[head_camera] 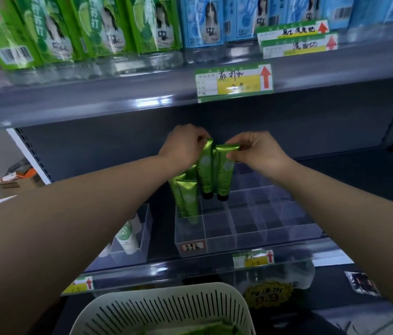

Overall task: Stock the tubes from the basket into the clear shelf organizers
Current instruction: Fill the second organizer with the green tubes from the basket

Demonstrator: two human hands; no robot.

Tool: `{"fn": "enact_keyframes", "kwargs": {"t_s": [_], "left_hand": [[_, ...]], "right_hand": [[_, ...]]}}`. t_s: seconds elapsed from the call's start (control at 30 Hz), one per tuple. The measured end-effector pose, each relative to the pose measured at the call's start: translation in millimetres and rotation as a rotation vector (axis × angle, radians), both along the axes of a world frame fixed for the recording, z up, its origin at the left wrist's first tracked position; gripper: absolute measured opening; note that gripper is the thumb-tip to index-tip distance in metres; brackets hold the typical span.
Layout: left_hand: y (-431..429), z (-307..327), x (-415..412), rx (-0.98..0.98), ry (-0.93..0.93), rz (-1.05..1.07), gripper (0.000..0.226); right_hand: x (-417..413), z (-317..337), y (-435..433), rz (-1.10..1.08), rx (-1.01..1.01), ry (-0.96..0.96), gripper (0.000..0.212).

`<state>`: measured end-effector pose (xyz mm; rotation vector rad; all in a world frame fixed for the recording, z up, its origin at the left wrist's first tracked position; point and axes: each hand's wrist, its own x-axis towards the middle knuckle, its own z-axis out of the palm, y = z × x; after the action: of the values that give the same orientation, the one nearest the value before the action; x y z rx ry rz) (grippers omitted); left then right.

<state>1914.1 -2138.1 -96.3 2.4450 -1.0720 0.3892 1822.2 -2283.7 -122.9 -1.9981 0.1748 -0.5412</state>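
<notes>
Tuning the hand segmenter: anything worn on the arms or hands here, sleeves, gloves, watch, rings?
Nothing worn shows. The left hand and right hand are bare: no gloves, no rings visible. The left forearm and right forearm are bare to the frame edge: no sleeves, watch or bracelet.

Hands: 2, left hand [185, 143] and right hand [253, 151].
Green plastic tubes with black caps [206, 170] [224, 172]: 2 held, one per hand. At least 2 more [187, 201] stand below the left hand; overlap hides any others.
Clear plastic divided organizers [251, 228] [146, 228] below the hands: 2.
White tube with green label [125, 238], below the left hand: 1.
White slotted plastic basket [166, 290]: 1.
</notes>
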Motion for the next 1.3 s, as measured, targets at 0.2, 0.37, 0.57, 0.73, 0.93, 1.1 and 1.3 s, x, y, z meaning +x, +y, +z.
{"fn": "enact_keyframes", "kwargs": {"t_s": [0.2, 0.37, 0.57, 0.73, 0.93, 1.1, 1.3], "left_hand": [[-13, -11, 30, 0.006, -0.034, 0.008, 0.027], [-20, -19, 50, 0.038, -0.064, 0.016, 0.025], [-26, -35, 62, 0.097, -0.006, 0.000, 0.027], [-26, -50, 66, 0.143, 0.038, 0.022, 0.028], [-26, -56, 68, 0.166, 0.034, 0.031, 0.030], [-26, -55, 65, 0.162, 0.054, 0.015, 0.028], [-22, -50, 56, 0.192, 0.019, -0.001, 0.029]], "right_hand": [[29, -14, -5, -0.003, -0.022, -0.031, 0.023], [54, -28, -12, 0.000, -0.055, -0.030, 0.022], [71, -46, -14, 0.036, -0.055, 0.012, 0.022], [76, -59, -11, 0.028, -0.081, 0.031, 0.025], [81, -69, -9, 0.011, -0.088, 0.040, 0.022], [82, -72, -7, -0.017, -0.126, 0.055, 0.022], [77, -66, 2, -0.046, -0.245, 0.074, 0.036]]}}
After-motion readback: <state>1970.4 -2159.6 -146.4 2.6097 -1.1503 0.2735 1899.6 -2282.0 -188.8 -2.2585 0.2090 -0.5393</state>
